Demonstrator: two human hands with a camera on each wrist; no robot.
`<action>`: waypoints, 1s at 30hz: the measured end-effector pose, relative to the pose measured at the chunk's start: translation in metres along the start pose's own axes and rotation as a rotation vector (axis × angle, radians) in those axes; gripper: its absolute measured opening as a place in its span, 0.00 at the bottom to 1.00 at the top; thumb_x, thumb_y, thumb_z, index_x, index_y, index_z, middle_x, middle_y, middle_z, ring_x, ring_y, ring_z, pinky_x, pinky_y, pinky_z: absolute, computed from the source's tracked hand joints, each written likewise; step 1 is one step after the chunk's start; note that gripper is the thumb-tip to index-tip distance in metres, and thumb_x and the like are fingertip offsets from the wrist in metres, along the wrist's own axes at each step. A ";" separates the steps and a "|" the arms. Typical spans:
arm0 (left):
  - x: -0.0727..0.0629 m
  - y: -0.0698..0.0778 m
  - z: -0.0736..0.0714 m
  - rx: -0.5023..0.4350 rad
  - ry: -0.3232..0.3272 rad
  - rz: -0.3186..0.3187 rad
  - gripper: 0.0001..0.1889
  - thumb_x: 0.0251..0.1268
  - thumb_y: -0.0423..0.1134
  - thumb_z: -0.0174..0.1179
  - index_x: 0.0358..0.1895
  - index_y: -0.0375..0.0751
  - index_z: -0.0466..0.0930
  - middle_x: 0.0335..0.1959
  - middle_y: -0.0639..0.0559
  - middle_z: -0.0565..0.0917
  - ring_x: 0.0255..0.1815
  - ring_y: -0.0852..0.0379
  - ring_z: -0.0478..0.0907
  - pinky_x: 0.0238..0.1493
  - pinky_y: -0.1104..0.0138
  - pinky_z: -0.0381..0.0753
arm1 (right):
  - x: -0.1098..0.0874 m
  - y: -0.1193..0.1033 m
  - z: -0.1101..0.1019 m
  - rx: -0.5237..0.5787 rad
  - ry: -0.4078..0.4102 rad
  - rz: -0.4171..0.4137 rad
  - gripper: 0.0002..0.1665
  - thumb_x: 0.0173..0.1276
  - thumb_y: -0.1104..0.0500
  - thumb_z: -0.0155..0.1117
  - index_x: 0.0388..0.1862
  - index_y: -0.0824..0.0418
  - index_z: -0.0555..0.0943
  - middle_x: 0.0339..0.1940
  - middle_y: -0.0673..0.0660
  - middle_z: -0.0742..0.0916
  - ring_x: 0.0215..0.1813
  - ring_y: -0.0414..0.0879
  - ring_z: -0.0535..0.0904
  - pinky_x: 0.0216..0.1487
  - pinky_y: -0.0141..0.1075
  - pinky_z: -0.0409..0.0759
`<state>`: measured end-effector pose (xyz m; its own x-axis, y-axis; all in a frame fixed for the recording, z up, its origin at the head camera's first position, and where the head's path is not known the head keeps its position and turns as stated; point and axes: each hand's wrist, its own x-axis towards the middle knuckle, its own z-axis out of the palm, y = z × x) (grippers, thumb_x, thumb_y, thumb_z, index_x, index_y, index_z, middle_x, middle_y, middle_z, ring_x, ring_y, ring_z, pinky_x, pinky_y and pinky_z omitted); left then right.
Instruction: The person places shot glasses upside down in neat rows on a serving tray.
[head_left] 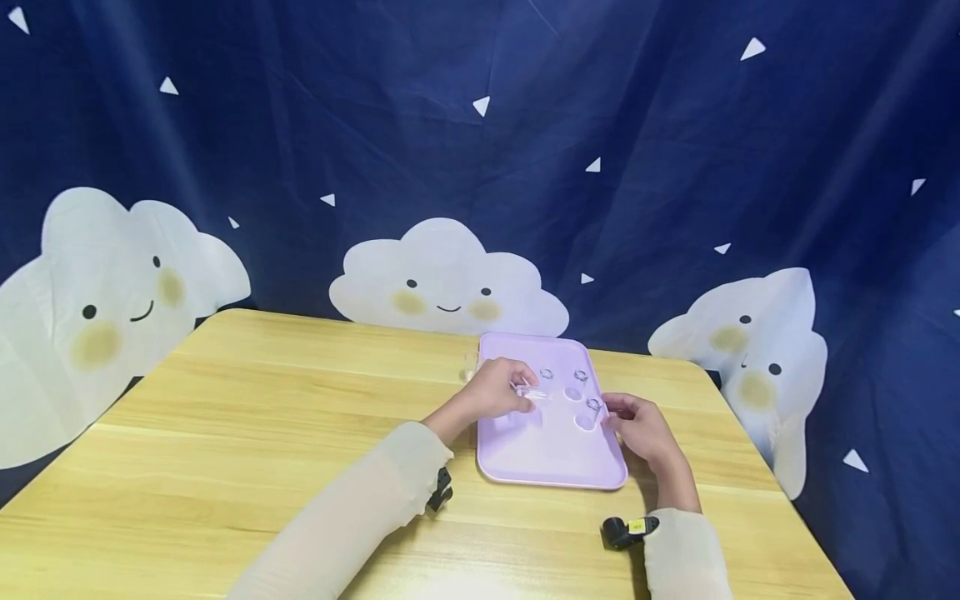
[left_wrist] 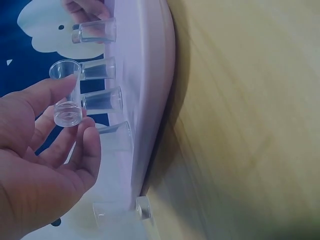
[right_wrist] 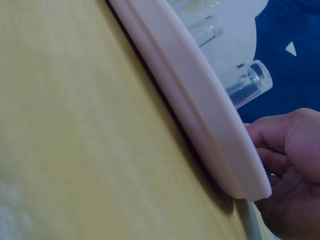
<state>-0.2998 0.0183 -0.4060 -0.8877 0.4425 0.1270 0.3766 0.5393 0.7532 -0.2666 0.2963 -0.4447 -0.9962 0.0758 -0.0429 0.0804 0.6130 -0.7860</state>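
Between thumb and fingers, my left hand (head_left: 497, 388) pinches a small clear shot glass (left_wrist: 68, 95), holding it sideways above the purple tray (head_left: 551, 462). Several like it stand mouth down on the tray, among them one near the right rim (head_left: 593, 408) and one farther back (head_left: 580, 379). At the tray's right edge is my right hand (head_left: 642, 427); its thumb reaches over the rim while the other fingers bend around the outside, as the right wrist view shows. Their tips are partly hidden.
Outside the tray's left edge, another clear glass (head_left: 470, 364) stands upright on the wooden table (head_left: 247, 433). A dark blue curtain (head_left: 480, 158) with clouds hangs behind the table's far edge.
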 end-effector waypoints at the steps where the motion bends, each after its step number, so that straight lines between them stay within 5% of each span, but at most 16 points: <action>1: 0.000 0.000 0.000 -0.001 0.001 0.003 0.17 0.51 0.33 0.78 0.45 0.44 0.87 0.41 0.50 0.87 0.41 0.56 0.79 0.48 0.63 0.78 | 0.000 0.000 0.000 -0.001 0.001 0.000 0.24 0.71 0.67 0.61 0.66 0.66 0.79 0.57 0.65 0.85 0.55 0.55 0.79 0.50 0.38 0.79; 16: 0.002 0.004 0.007 -0.056 0.015 -0.009 0.18 0.50 0.34 0.79 0.46 0.40 0.87 0.40 0.52 0.87 0.45 0.55 0.80 0.54 0.60 0.78 | 0.000 -0.001 0.000 0.002 -0.004 0.000 0.24 0.71 0.67 0.61 0.66 0.66 0.79 0.57 0.65 0.85 0.56 0.55 0.79 0.54 0.43 0.79; 30: 0.005 0.008 0.015 -0.111 0.023 0.033 0.18 0.52 0.29 0.77 0.48 0.39 0.87 0.42 0.52 0.86 0.32 0.62 0.78 0.37 0.72 0.78 | 0.000 -0.001 -0.001 0.000 0.002 0.000 0.24 0.71 0.67 0.61 0.66 0.66 0.79 0.57 0.65 0.85 0.56 0.55 0.79 0.52 0.40 0.78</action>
<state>-0.2967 0.0358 -0.4091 -0.8818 0.4413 0.1666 0.3750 0.4416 0.8151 -0.2665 0.2958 -0.4431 -0.9961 0.0775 -0.0412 0.0802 0.6130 -0.7860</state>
